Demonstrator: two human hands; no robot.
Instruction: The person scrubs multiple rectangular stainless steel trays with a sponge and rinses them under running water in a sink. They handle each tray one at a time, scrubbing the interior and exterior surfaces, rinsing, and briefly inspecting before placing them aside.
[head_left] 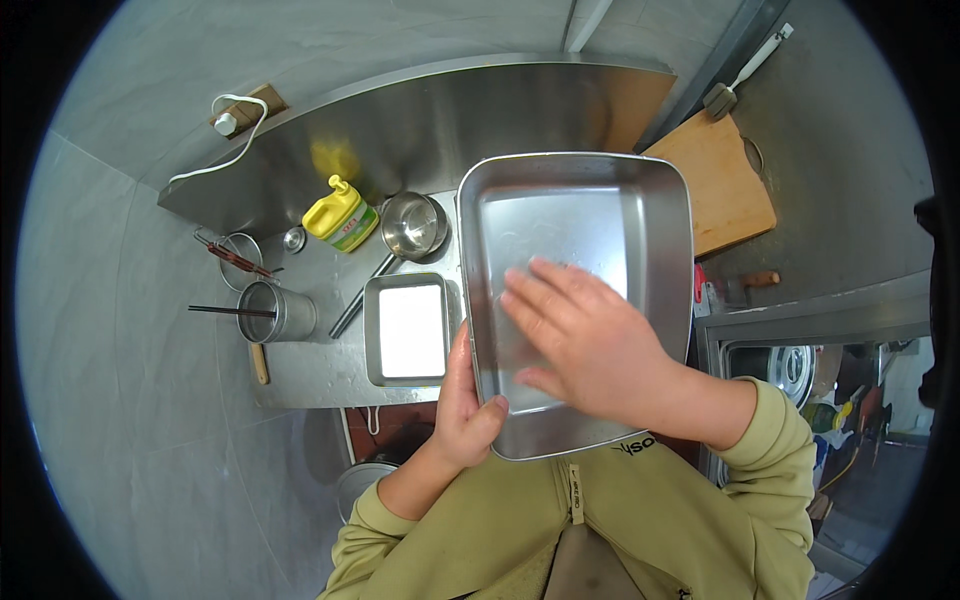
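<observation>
A deep rectangular steel pan point(655, 230) is held up in front of my body, its hollow side facing me. My left hand point(468, 410) grips the pan's left wall, thumb over the rim and fingers behind it. Inside the pan, my right hand point(580, 335) lies with fingers stretched over the bottom, palm down; whether it touches the metal is hard to tell. Nothing shows in the right hand. Just left of the pan, a smaller shallow steel tray point(376, 330) with a bright white inside sits on the steel counter point(310, 385).
On the counter stand a steel saucepan point(412, 225), a yellow jug point(340, 215), and a steel container point(290, 315) with sticks in it. A wooden cutting board point(715, 185) leans at the right, below a white-handled brush point(750, 70). A steel backsplash point(420, 130) rises behind.
</observation>
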